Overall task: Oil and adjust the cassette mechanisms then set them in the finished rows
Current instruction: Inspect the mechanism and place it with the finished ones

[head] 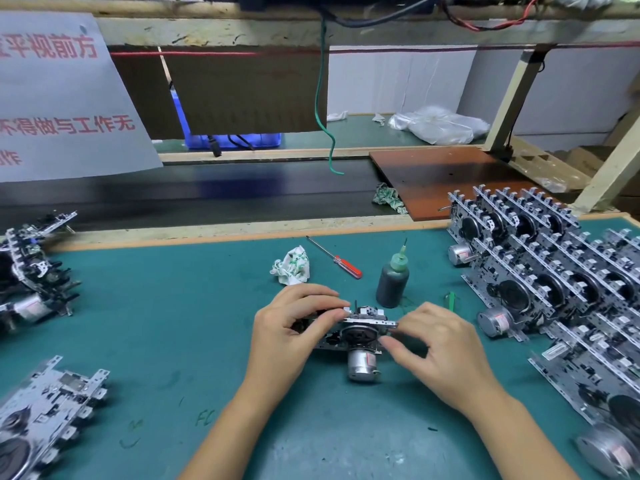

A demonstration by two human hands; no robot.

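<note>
Adjustment appears in hand: left hand (294,322) and right hand (438,344) fingers pinch the cassette mechanism (353,332) at mid-tabletop (173,323); next, probably transfer to the finished rows (554,271) at right.

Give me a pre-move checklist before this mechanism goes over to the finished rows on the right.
1. Grip: left hand and right hand both pinch the cassette mechanism at its ends. Ok.
2. Oiling done: no oil is visible from this view. Cannot tell.
3. Oil bottle upright, just behind the mechanism and close to the path rightward. Not ok; lift clear of it.
4. Screwdriver lies on the mat behind, out of the way. Ok.
5. Free slot in the finished rows: the near end is blurred. Cannot tell.
</note>
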